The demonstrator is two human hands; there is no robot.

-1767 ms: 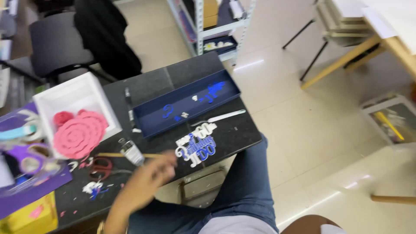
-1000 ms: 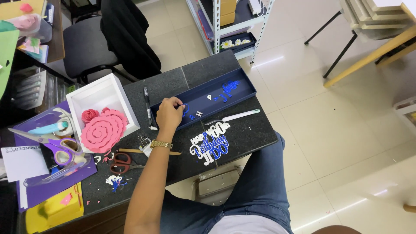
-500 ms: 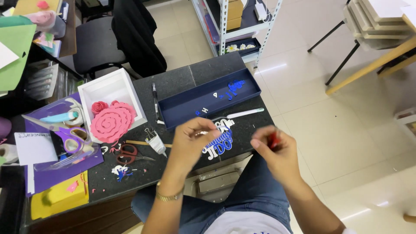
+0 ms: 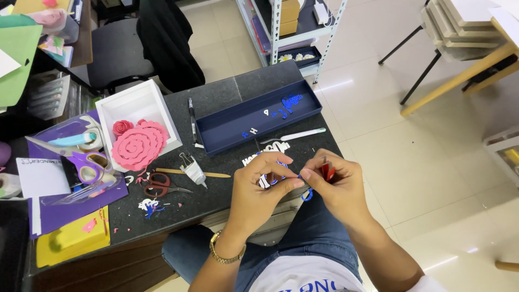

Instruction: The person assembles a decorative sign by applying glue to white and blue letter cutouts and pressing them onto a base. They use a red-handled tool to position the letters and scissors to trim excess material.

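1. Leftmost, at the frame's left edge, purple scissors (image 4: 86, 165) lie on the dark bench (image 4: 216, 100); just right, a white box (image 4: 132, 105) holds pink paper roses (image 4: 138, 146).
2. Centre: a blue tray (image 4: 238, 124) holds loose blue scraps, so some cutting looks done.
3. Low centre, the left hand (image 4: 259, 189), grip pressed together, pinches a small blue paper piece (image 4: 298, 176) above the white-and-blue lettering cutout (image 4: 270, 148).
4. Right of it, the right hand (image 4: 338, 186) is closed round a red tool (image 4: 327, 172), tip at the piece; trimming seems unfinished.

Small blue paper cutout (image 4: 299, 177) pinched beside red-handled tool (image 4: 327, 172)
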